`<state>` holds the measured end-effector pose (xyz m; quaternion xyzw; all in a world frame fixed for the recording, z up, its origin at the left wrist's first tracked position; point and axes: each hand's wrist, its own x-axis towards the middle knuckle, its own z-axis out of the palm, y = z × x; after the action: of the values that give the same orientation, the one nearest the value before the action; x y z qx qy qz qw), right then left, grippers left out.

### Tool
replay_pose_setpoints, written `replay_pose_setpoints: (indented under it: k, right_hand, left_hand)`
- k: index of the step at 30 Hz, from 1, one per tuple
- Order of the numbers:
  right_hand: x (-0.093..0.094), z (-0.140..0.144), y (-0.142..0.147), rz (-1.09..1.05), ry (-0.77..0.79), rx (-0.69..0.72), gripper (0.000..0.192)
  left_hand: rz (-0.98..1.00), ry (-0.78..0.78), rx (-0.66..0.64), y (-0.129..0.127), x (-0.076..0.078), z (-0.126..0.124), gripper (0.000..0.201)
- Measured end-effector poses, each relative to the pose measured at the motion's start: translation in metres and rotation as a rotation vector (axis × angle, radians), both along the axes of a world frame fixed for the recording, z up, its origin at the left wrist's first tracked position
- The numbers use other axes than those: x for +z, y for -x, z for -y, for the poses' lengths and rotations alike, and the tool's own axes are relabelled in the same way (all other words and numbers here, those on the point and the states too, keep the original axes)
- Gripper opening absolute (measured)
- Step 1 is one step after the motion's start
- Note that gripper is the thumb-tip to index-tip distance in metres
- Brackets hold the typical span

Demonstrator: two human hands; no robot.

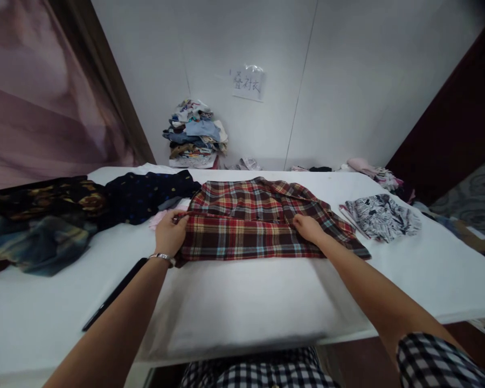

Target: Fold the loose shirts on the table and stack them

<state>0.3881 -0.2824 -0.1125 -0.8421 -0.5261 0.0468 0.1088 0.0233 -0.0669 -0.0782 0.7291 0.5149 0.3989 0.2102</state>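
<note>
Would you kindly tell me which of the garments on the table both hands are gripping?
The red plaid shirt, centre; left hand and right hand grip it.

Red plaid shirt point(258, 226), navy dotted garment point(149, 196), black-and-white printed cloth point(382, 215), white table point(242, 302).

One sign only: a white paper sheet point(248, 83) under a glossy plastic cover, fixed to the white wall point(347, 81) just above and to the right of the stacked pile of clothes point(196, 134). It carries three handwritten dark characters, which look like 叠衬衣, though the first is blurred. No other text, brand or number can be read.
</note>
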Motion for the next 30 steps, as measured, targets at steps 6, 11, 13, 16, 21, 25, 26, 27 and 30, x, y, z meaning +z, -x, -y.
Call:
replay_pose_setpoints:
  k: [6, 11, 13, 16, 21, 25, 26, 27, 30]
  right_hand:
    - [0.000, -0.017, -0.012, -0.113, 0.016, 0.010, 0.050]
    - [-0.011, -0.033, -0.013, -0.108, 0.081, 0.004, 0.027]
    - [-0.012, -0.035, -0.013, -0.100, 0.054, -0.034, 0.017]
    - [-0.005, -0.037, -0.017, -0.081, -0.048, -0.097, 0.020]
    - [0.002, -0.046, -0.023, -0.063, -0.227, -0.237, 0.029]
    - [-0.011, -0.043, -0.017, -0.185, -0.109, -0.108, 0.044]
    - [-0.014, -0.039, -0.015, -0.225, -0.127, -0.076, 0.047]
    - [-0.016, -0.032, -0.014, -0.259, -0.165, -0.050, 0.047]
    - [-0.015, 0.003, -0.013, -0.260, -0.332, 0.024, 0.041]
  left_hand:
    - [-0.134, 0.054, -0.012, -0.011, -0.023, -0.024, 0.021]
    - [-0.288, 0.138, -0.003, -0.007, -0.046, -0.031, 0.025]
    - [-0.282, 0.130, -0.005, -0.005, -0.044, -0.032, 0.023]
    - [-0.214, 0.045, 0.012, -0.006, -0.031, -0.035, 0.022]
    - [-0.311, 0.031, 0.016, -0.022, -0.024, -0.047, 0.025]
    - [-0.435, 0.182, -0.037, -0.027, -0.037, -0.057, 0.035]
    - [-0.429, 0.185, -0.044, -0.026, -0.039, -0.057, 0.040]
    - [-0.421, 0.168, -0.055, -0.023, -0.039, -0.056, 0.045]
    - [-0.405, -0.009, -0.116, -0.010, -0.037, -0.042, 0.050]
